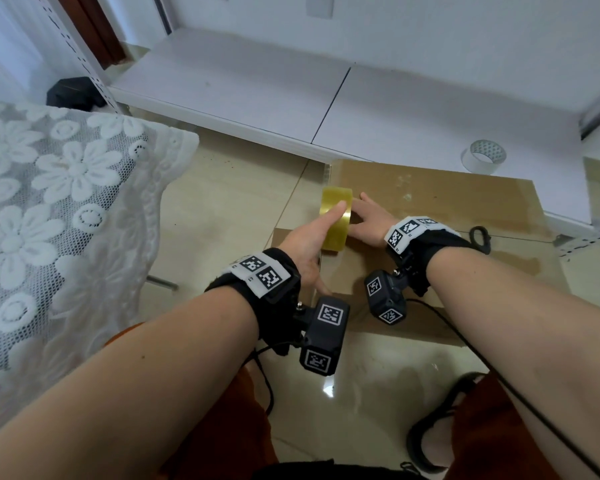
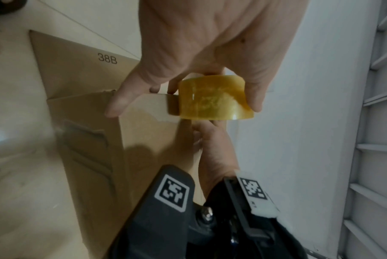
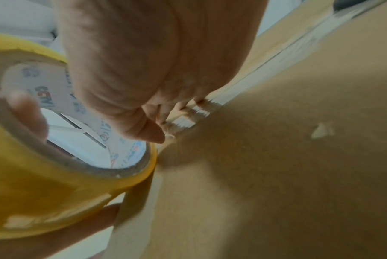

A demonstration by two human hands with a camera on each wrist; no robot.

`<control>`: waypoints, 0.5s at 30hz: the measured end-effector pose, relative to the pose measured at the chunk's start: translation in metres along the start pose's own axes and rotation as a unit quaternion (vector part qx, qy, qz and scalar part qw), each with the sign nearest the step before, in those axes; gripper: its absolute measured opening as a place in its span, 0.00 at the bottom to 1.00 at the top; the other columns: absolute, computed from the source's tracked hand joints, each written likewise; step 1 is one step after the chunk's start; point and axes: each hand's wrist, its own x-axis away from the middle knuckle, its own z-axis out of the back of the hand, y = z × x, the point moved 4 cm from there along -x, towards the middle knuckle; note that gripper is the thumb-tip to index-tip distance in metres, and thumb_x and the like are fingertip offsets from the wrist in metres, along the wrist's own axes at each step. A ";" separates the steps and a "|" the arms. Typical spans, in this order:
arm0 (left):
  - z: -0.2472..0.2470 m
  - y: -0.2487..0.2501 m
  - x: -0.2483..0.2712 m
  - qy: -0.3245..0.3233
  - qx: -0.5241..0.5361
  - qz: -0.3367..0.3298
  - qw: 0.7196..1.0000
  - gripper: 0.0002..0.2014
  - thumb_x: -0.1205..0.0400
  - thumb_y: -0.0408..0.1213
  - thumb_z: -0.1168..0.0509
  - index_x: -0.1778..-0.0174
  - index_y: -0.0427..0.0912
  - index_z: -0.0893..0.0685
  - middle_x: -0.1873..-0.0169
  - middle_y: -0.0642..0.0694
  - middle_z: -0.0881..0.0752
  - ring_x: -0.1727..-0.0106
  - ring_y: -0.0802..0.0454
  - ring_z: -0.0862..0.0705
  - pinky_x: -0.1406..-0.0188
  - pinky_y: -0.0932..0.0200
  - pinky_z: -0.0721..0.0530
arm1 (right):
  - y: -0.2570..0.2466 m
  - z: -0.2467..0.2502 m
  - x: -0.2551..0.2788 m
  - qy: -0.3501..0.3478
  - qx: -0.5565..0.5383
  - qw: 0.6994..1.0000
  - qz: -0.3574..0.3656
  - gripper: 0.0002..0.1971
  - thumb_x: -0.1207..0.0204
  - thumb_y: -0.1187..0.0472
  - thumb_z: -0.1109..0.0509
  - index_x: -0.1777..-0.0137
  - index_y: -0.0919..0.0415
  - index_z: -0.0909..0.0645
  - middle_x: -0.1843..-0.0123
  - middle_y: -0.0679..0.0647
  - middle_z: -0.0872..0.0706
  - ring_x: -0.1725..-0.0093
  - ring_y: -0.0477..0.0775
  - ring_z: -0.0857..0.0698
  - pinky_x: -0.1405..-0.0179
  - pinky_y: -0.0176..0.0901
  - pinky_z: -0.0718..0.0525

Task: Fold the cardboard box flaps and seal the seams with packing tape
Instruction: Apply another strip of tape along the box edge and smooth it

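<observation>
A brown cardboard box (image 1: 447,216) lies on the floor with its top flaps folded flat. A yellow packing tape roll (image 1: 338,237) stands on edge at the box's near-left top edge. My left hand (image 1: 312,233) grips the roll, with the index finger laid over its rim and the thumb underneath. In the left wrist view the roll (image 2: 217,98) sits between the fingers of that hand (image 2: 210,43), above the box side (image 2: 88,140) marked 38B. My right hand (image 1: 368,220) lies flat beside the roll. Its fingertips (image 3: 166,112) press the jagged tape end onto the seam.
A white tape roll (image 1: 484,155) stands on the low white shelf board (image 1: 257,84) behind the box. A lace-covered cushion (image 1: 49,202) fills the left. A black looped object (image 1: 480,237) lies on the box's right part. My sandalled foot (image 1: 437,434) rests on the glossy tile.
</observation>
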 end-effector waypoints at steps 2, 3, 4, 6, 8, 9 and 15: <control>0.002 0.011 -0.002 -0.002 -0.015 -0.011 1.000 0.43 0.34 0.65 0.26 0.25 0.48 0.27 0.28 0.39 0.24 0.27 0.36 0.27 0.50 0.07 0.36 | 0.000 0.005 -0.006 0.000 -0.005 1.000 -0.003 0.35 0.22 0.56 0.37 0.16 0.47 0.46 0.15 0.41 0.47 0.15 0.56 0.57 0.17 0.50 0.54; 0.004 0.015 -0.004 -0.008 -0.024 -0.016 1.000 0.40 0.30 0.64 0.29 0.25 0.47 0.26 0.29 0.40 0.22 0.28 0.37 0.26 0.49 0.08 0.34 | -0.001 0.007 -0.007 0.004 -0.003 1.000 -0.007 0.36 0.23 0.58 0.37 0.16 0.48 0.47 0.15 0.41 0.48 0.15 0.57 0.57 0.17 0.50 0.55; 0.006 0.019 -0.006 -0.014 -0.032 -0.019 0.999 0.37 0.28 0.64 0.30 0.26 0.47 0.26 0.30 0.42 0.21 0.29 0.39 0.24 0.49 0.10 0.32 | -0.002 0.010 -0.008 0.009 0.002 1.000 -0.010 0.37 0.24 0.59 0.37 0.16 0.48 0.48 0.15 0.41 0.49 0.15 0.57 0.58 0.18 0.52 0.56; 0.010 0.025 -0.009 -0.028 -0.047 -0.025 0.998 0.34 0.25 0.63 0.33 0.28 0.46 0.23 0.33 0.43 0.19 0.33 0.42 0.22 0.48 0.14 0.27 | -0.004 0.015 -0.008 0.021 0.030 0.999 -0.012 0.37 0.25 0.60 0.37 0.16 0.47 0.46 0.15 0.38 0.52 0.15 0.55 0.59 0.19 0.60 0.54; 0.013 0.026 -0.011 -0.035 -0.060 -0.022 0.997 0.33 0.25 0.63 0.34 0.30 0.45 0.22 0.35 0.44 0.18 0.33 0.43 0.22 0.45 0.14 0.30 | -0.005 0.019 -0.009 0.030 0.048 0.998 -0.012 0.37 0.26 0.59 0.37 0.17 0.45 0.46 0.15 0.37 0.50 0.15 0.51 0.58 0.21 0.64 0.54; 0.014 0.025 -0.011 -0.037 -0.065 -0.018 0.997 0.34 0.26 0.63 0.33 0.30 0.44 0.22 0.35 0.44 0.18 0.33 0.42 0.22 0.44 0.13 0.32 | -0.006 0.020 -0.008 0.034 0.048 0.998 -0.009 0.38 0.25 0.59 0.37 0.17 0.45 0.47 0.15 0.39 0.49 0.15 0.50 0.57 0.20 0.63 0.54; 0.020 0.021 -0.015 -0.004 -0.057 -0.016 0.998 0.46 0.42 0.68 0.24 0.33 0.43 0.19 0.39 0.43 0.14 0.37 0.42 0.17 0.40 0.18 0.29 | -0.011 0.018 -0.004 0.009 0.058 0.998 0.003 0.38 0.24 0.60 0.38 0.17 0.39 0.50 0.15 0.45 0.48 0.15 0.51 0.58 0.19 0.53 0.56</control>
